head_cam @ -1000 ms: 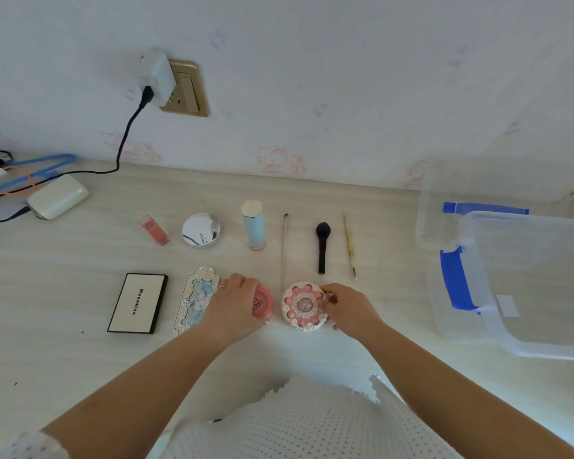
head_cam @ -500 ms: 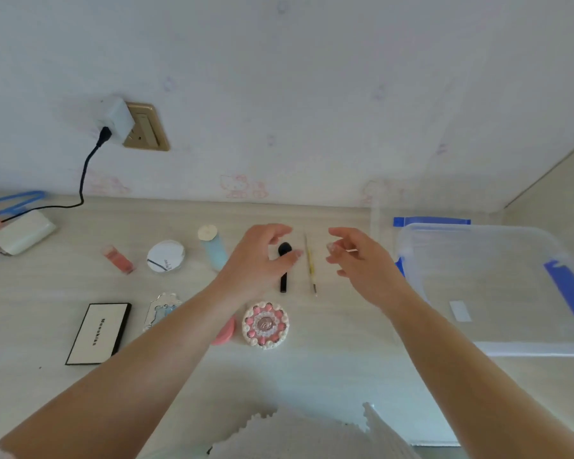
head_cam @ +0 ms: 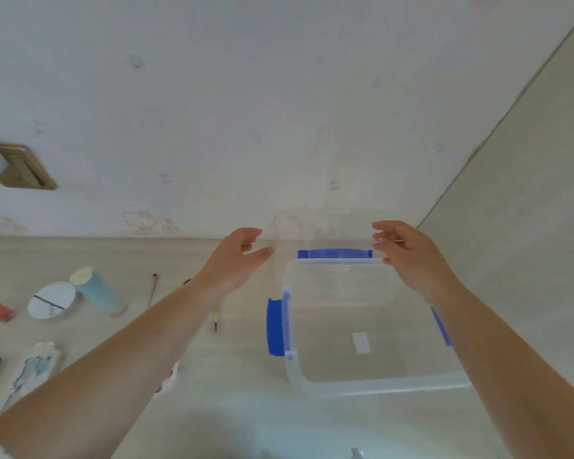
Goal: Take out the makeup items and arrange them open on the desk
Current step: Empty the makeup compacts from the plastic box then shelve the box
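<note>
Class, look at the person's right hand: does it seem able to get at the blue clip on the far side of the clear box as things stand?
Probably yes. The right hand hovers beside the far blue clip of the clear box, holding nothing, and nothing lies between them.

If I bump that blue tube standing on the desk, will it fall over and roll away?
Probably. The blue tube stands upright on one narrow end and looks tall for its base, so a nudge would likely tip it. Its rounded body suggests it could then roll across the smooth desk, maybe against the round white compact beside it.
</note>
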A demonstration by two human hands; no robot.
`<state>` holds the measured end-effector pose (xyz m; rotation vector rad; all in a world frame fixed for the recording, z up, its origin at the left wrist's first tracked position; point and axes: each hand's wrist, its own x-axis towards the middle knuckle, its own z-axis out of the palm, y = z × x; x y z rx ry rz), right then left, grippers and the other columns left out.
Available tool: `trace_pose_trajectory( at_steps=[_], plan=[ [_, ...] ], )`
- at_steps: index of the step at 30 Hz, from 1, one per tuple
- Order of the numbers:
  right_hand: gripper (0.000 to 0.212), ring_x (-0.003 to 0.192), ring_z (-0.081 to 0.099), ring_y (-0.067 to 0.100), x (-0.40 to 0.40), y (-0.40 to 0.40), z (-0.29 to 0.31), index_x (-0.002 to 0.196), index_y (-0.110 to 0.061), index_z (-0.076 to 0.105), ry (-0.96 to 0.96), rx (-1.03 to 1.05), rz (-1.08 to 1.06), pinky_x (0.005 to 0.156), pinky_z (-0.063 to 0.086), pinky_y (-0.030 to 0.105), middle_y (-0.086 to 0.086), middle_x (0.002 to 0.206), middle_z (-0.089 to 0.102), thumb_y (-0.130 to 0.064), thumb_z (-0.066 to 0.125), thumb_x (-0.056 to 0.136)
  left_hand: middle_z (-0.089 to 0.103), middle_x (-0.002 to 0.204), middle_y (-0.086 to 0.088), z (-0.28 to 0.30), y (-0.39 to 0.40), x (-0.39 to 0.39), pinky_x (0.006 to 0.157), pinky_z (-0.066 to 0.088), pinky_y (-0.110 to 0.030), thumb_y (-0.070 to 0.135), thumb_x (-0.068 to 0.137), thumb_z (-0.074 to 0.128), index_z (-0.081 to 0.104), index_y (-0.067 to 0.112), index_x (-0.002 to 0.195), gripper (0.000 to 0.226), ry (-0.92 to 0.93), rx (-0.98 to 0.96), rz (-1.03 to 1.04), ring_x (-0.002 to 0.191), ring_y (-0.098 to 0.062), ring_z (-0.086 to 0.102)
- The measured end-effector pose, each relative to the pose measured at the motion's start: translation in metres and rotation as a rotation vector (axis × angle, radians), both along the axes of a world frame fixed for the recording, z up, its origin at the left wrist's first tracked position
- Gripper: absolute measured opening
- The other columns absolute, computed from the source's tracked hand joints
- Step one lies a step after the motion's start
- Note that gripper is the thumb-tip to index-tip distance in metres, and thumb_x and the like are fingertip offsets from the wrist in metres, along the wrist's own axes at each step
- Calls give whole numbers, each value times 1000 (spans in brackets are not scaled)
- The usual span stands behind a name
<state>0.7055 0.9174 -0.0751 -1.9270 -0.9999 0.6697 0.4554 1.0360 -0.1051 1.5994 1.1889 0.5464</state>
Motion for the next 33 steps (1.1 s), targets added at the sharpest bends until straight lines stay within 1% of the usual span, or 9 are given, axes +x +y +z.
trace_pose_trajectory(
  at_steps=[2,4,6,14,17,23,26,31,33],
  plan=[
    [33,95,62,15,29,-1,-8,104,-37,58,-32,-56,7,79,52,36,-8,104,62,-10,47,89,52,127,5,-11,1,18,84,47,-27,37,84,66,51,26,126,45,12,-57,30,116,-11,51],
    [34,89,59,10,50,1,-17,110,-37,57,-70,-97,8,67,46,24,-7,110,61,-12,47,89,52,129,2,-20,4,31,96,46,-35,37,84,66,50,25,127,48,16,-117,60,117,-13,51],
    [37,90,57,11,71,7,-27,119,-32,55,-91,-138,2,65,42,23,-5,116,60,-13,47,89,51,133,-1,-29,8,44,101,44,-38,38,84,67,47,23,131,53,24,-183,79,116,-15,51],
    [54,118,51,23,116,34,-67,142,-25,35,-94,-429,39,87,42,30,5,145,40,-17,46,90,31,153,-5,-51,26,79,110,30,-33,37,87,64,24,15,148,77,83,-396,172,135,-24,36],
    [59,121,50,27,125,42,-79,147,-23,25,-74,-488,36,98,40,34,5,150,33,-24,47,92,32,152,-3,-59,28,86,92,30,-25,39,87,62,25,16,148,75,133,-426,175,134,-23,37],
    [64,133,38,26,134,51,-90,149,-21,20,-28,-548,8,106,33,34,6,152,30,-29,47,91,41,146,-11,-68,34,91,99,37,-33,39,85,65,28,13,146,75,107,-469,183,129,-26,44],
    [63,126,45,25,134,49,-92,147,-20,23,-23,-523,5,102,37,35,6,150,34,-29,47,89,40,146,-10,-67,34,92,108,34,-40,42,86,63,27,12,147,76,146,-423,156,124,-25,47],
    [55,76,56,14,135,44,-84,139,-23,36,76,-340,-106,67,43,27,2,121,53,-23,50,86,35,150,-5,-51,32,91,112,32,-39,32,90,60,25,11,147,70,74,-330,142,133,-19,38],
    [52,74,55,9,137,43,-78,136,-24,39,115,-259,-137,66,46,27,0,117,52,-22,50,86,32,153,-2,-43,30,89,114,27,-37,24,90,60,21,14,149,71,50,-284,112,137,-16,33]
  ],
)
